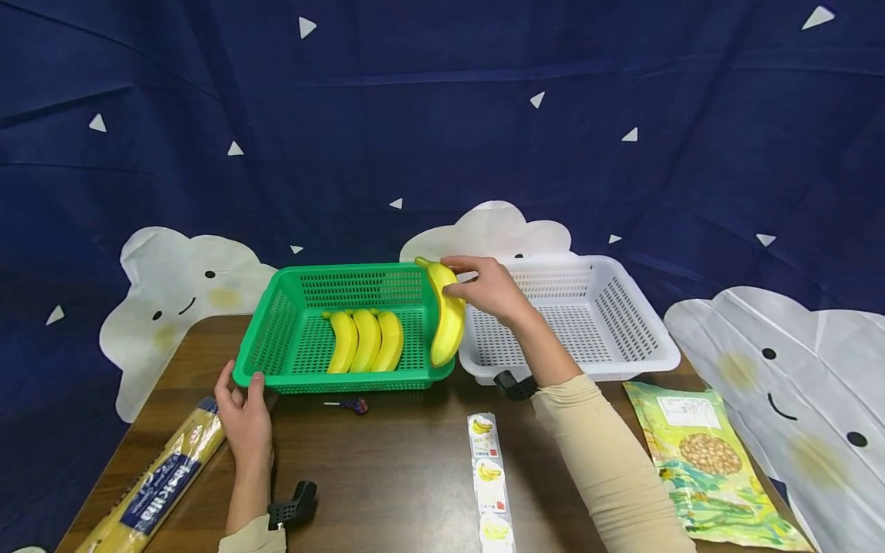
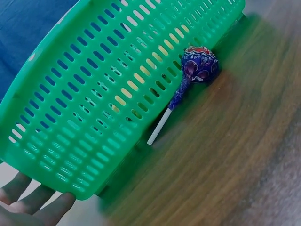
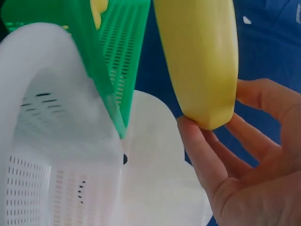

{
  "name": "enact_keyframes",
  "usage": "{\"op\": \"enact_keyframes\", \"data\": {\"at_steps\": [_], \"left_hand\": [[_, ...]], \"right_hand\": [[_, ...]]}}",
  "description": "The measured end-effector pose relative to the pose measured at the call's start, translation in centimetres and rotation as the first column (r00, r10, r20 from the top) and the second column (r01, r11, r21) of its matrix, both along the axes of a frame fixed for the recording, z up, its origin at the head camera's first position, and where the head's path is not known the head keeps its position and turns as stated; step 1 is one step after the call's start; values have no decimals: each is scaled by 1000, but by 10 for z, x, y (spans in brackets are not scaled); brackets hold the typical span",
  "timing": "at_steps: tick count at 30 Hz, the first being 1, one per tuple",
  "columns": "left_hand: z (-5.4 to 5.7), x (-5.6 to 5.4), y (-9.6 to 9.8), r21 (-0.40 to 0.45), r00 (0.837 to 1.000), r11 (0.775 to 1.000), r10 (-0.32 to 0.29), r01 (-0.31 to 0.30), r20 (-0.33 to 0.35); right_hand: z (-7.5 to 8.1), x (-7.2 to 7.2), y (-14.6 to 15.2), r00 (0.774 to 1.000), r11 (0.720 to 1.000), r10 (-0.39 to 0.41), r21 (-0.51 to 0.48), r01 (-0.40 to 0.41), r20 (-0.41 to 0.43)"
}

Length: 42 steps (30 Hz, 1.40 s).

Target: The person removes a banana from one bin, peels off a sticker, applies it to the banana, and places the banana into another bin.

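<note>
My right hand (image 1: pixel 487 288) pinches a yellow banana (image 1: pixel 449 322) between thumb and fingers. The banana hangs stem up over the right end of the green basket (image 1: pixel 346 382), beside the white basket (image 1: pixel 662 357). Close up in the right wrist view, the fingers (image 3: pixel 202 153) press against the banana (image 3: pixel 202 61). Inside the green basket, three bananas (image 1: pixel 366 342) lie side by side. My left hand (image 1: pixel 245 418) holds that basket's front left corner, its thumb toward the front wall. The left wrist view shows the fingertips (image 2: pixel 59 207) at the corner.
A lollipop (image 2: pixel 200 66) lies before the green basket. Left of it is a pack of spaghetti (image 1: pixel 162 484). A strip of banana stickers (image 1: pixel 489 476) lies on the wooden table (image 1: pixel 387 476). At right is a green-yellow bag (image 1: pixel 712 461). A dark blue cloth (image 1: pixel 442 138) hangs behind.
</note>
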<state>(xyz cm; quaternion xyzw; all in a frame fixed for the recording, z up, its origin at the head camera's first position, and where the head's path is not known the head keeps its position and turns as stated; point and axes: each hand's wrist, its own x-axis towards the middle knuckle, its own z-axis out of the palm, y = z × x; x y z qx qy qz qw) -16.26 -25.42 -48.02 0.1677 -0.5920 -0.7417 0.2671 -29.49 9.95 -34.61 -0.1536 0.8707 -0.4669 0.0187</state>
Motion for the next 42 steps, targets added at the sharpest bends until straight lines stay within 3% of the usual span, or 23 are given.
{"op": "enact_keyframes", "data": {"at_steps": [12, 23, 29, 42], "left_hand": [[3, 3, 2, -9, 1000, 1000, -15, 15, 2], [-15, -8, -6, 0, 1000, 1000, -3, 3, -2], [-17, -9, -8, -7, 1000, 1000, 10, -10, 26], [-16, -8, -9, 10, 1000, 1000, 3, -3, 24]], "right_hand": [[-8, 27, 26, 999, 1000, 8, -19, -9, -40], [-16, 52, 47, 997, 999, 41, -17, -42, -64], [-21, 69, 60, 995, 999, 49, 23, -47, -90], [-31, 101, 92, 998, 997, 53, 52, -51, -42]]}}
